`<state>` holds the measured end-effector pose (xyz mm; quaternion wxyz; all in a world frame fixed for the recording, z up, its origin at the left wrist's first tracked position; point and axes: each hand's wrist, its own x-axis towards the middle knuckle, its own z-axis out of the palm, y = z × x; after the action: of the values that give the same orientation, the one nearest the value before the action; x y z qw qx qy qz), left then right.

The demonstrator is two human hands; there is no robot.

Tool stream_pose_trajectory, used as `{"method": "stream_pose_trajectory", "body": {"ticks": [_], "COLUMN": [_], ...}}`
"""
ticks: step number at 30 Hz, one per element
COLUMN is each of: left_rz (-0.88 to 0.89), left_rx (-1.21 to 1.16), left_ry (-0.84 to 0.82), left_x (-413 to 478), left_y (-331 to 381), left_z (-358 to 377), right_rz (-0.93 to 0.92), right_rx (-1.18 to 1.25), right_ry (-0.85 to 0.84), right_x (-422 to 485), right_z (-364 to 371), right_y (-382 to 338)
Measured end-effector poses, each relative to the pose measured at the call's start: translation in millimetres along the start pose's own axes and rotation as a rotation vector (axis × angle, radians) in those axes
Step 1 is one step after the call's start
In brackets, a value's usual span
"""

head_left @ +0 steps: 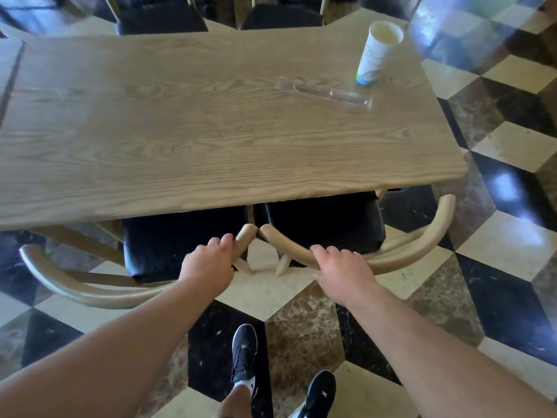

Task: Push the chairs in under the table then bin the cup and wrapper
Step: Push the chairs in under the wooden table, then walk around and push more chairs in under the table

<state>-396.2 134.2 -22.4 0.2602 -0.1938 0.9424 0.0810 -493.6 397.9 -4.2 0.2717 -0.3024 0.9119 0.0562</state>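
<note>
Left hand (208,262) clenched on left chair (90,292), right hand (342,268) on right chair (422,245); both seats partly under table (211,116), straight ahead.

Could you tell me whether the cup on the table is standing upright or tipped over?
Upright. The cup stands on its base on the table, open rim facing up, beside the clear wrapper.

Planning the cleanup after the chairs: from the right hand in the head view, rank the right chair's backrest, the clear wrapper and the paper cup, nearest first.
1. Right chair's backrest, under the right hand.
2. Clear wrapper, lying on the table's far right part.
3. Paper cup, upright just beyond the wrapper.
</note>
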Motion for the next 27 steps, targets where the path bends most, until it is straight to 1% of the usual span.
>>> {"method": "stream_pose_trajectory", "body": {"ticks": [2, 7, 9, 12, 13, 15, 18, 23, 27], "left_rz": [-0.026, -0.002, -0.004, 0.008, 0.018, 0.062, 0.186, 0.392, 0.541], "left_rx": [-0.022, -0.015, -0.024, 0.004, 0.008, -0.023, -0.08, -0.106, -0.082], "left_ry": [-0.067, -0.087, -0.117, -0.167, -0.154, -0.077, 0.03, 0.189, 0.305], "left_x": [-1.4, -4.6, -1.7, 6.2, 8.7, 11.3, 12.0, 2.7, -26.9], "left_y": [-11.7, -17.2, -18.1, -14.2, -11.0, 0.4, 26.5, 91.0, 155.2], "left_z": [1.0, -5.8, -9.3, -22.6, -29.7, -55.4, -111.4, -226.8, -312.3], "right_rz": [0.028, 0.023, 0.023, 0.032, 0.029, 0.021, 0.033, 0.144, 0.271], "right_rx": [-0.007, -0.053, -0.032, 0.062, 0.088, 0.101, 0.058, 0.044, 0.026], "right_ry": [0.002, -0.015, -0.022, -0.035, -0.015, 0.067, 0.203, 0.385, 0.536], "right_x": [4.5, 5.4, 4.9, 5.6, 5.2, 0.5, -16.0, -71.4, -135.1], "right_z": [-0.2, -1.0, -1.1, -13.7, -22.5, -47.5, -98.9, -196.7, -264.7], "right_y": [-8.7, -11.8, -10.8, -5.6, -3.8, 1.8, 14.1, 49.7, 85.6]}}
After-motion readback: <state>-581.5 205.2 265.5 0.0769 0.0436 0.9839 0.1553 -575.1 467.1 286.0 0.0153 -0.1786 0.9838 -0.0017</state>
